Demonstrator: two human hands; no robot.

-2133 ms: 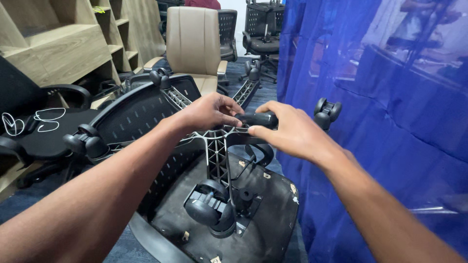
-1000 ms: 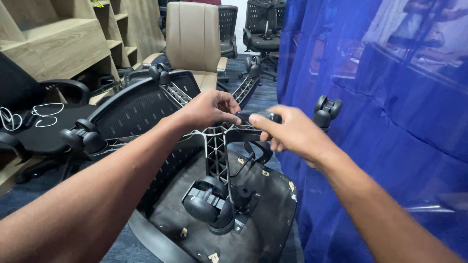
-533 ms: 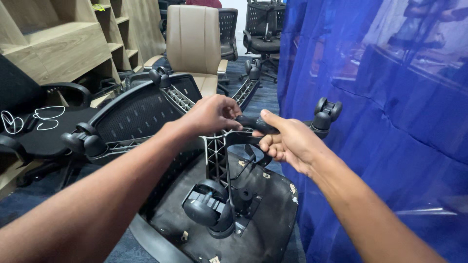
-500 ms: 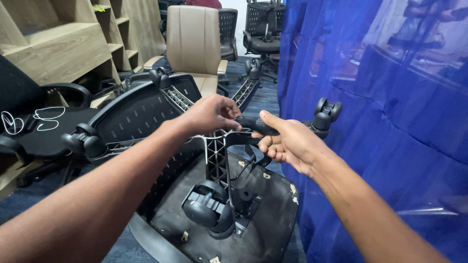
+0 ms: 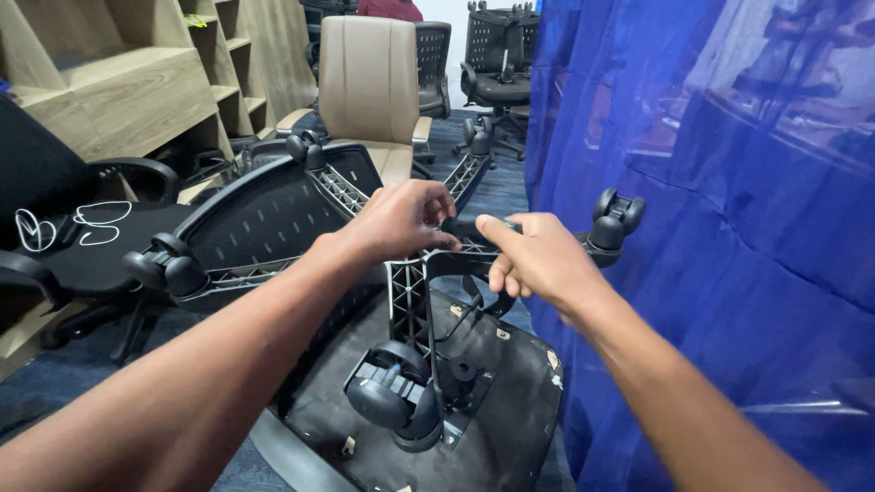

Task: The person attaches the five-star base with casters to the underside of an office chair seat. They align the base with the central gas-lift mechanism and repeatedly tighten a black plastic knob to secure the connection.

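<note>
A black office chair lies upturned in front of me, its seat underside (image 5: 492, 401) facing up and its five-legged wheeled base (image 5: 407, 301) raised. My left hand (image 5: 398, 219) presses down on the hub of the base with fingers curled. My right hand (image 5: 538, 257) grips the black bar at the hub, next to the leg that ends in a caster (image 5: 613, 219) at the right. Another caster (image 5: 390, 396) hangs on the nearest leg, and a third caster (image 5: 164, 271) sticks out to the left.
A blue curtain (image 5: 729, 228) hangs close on the right. A beige chair (image 5: 369, 82) stands behind the upturned one, with black mesh chairs (image 5: 497, 64) beyond. Wooden shelving (image 5: 118, 91) lines the left wall, and a black chair with white cable (image 5: 82, 241) sits at the left.
My right hand slid back along the bar towards me and lower. The left hand stayed on the hub. The chair base has hardly moved.
</note>
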